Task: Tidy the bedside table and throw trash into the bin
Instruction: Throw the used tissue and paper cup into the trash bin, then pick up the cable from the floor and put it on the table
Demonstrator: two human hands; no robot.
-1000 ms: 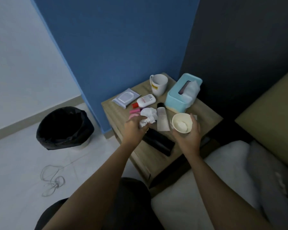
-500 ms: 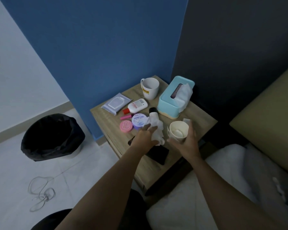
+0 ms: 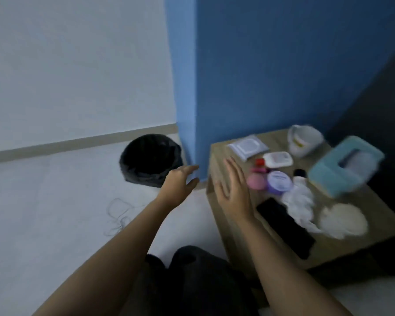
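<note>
On the floor left of the blue wall corner sits the black-lined bin (image 3: 151, 159), well apart from the trash, with a loose cable (image 3: 118, 215) lying on the tiles nearer the camera. Head view only, motion-blurred. Left hand (image 3: 180, 179) reaches out over the floor toward the bin, fingers (image 3: 192, 168) spread and released, nothing in them. Right hand (image 3: 234, 190) hovers at the left edge of the wooden worktop (image 3: 219, 153), palm flat, fingers (image 3: 232, 166) extended and empty. Trash not binned yet, by the look of it: crumpled white tissue (image 3: 300, 205) lies mid-worktop, and just right of it a pale paper cup (image 3: 342, 221) with white stuff inside, too blurred to say what. Black flat item (image 3: 285, 226), maybe a phone or wallet, lies near the front edge, touching the tissue or very close, cannot tell. Toward the back: wipes pack (image 3: 246, 145), small white bottle with red cap (image 3: 276, 159), pink round case (image 3: 257, 181), purple jar (image 3: 279, 181), white mug (image 3: 304, 140), teal tissue box (image 3: 347, 165). Judgement: early stage, nothing visibly thrown away; tissue and cup left to carry to bin, the rest left to straighten.
</note>
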